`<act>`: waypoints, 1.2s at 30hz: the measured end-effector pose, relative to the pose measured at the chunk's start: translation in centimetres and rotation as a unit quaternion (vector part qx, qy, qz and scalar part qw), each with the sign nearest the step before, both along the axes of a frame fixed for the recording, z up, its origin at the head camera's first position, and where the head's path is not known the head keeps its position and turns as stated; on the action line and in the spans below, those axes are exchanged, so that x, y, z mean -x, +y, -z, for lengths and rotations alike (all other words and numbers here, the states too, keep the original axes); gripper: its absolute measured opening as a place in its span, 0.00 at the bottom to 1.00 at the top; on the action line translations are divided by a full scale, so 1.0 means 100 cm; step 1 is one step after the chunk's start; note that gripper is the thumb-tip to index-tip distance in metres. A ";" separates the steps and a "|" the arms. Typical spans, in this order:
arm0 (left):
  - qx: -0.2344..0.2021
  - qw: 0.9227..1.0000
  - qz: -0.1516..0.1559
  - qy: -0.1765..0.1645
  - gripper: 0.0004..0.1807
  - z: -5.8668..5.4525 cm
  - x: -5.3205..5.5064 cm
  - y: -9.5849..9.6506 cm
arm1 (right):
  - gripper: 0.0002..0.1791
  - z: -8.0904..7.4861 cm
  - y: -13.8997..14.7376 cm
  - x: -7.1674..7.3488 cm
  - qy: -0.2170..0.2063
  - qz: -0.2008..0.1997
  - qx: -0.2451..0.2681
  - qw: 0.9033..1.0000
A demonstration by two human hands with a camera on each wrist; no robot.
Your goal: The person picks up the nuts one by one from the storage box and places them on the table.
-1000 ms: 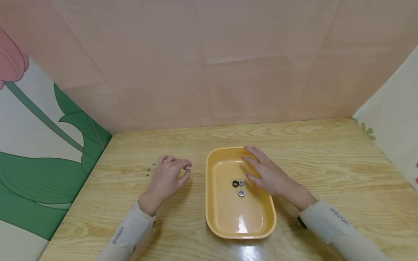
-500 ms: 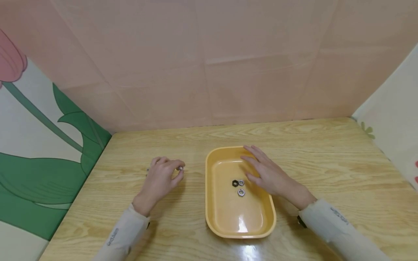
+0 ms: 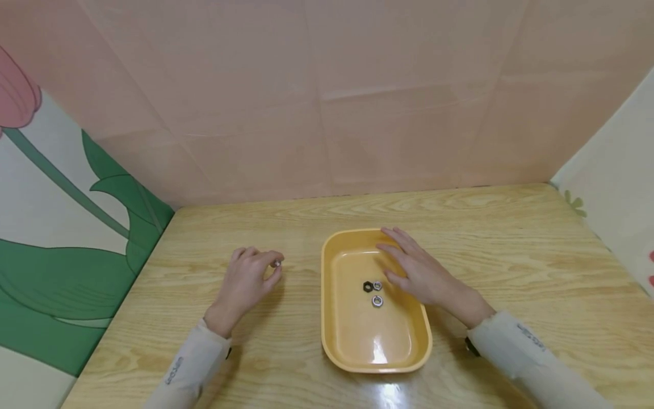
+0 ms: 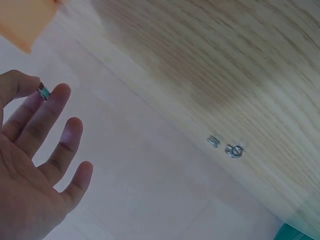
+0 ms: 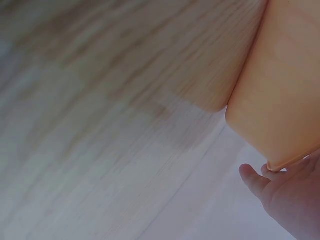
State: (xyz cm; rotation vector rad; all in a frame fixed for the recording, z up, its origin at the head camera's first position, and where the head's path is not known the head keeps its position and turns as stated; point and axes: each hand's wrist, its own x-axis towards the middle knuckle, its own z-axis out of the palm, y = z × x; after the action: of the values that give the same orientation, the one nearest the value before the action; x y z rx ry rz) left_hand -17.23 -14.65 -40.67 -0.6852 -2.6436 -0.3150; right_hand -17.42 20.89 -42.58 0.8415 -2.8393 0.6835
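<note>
In the head view, the left hand (image 3: 242,281) pinches a small silvery metal nut (image 3: 276,263), likely light, rigid and slippery, best held by its sides. Right of that pinch, the right hand (image 3: 420,278) lies loosely extended over a yellow-orange rectangular plastic tray (image 3: 357,332). The left-wrist view shows the nut shiny, greenish-tinted; the right-wrist view, the right hand touching the tray's rim.

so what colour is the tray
The tray is plain yellow-orange, shown best in the head view.
</note>
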 end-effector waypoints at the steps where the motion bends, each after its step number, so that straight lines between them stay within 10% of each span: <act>1: 0.001 1.000 -0.003 -0.001 0.07 0.000 0.000 -0.001 | 0.28 0.000 0.000 0.000 -0.001 0.000 0.000 1.000; 36: 0.001 0.993 -0.080 -0.083 0.07 0.004 0.004 -0.037 | 0.27 0.001 0.000 0.000 0.003 -0.002 -0.002 1.000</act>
State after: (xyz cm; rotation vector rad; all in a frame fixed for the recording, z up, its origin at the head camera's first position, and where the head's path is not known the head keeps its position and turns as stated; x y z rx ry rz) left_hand -17.63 -18.30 -41.04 -0.4601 -2.8360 -0.3363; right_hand -17.38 20.92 -42.65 0.8476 -2.8355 0.6754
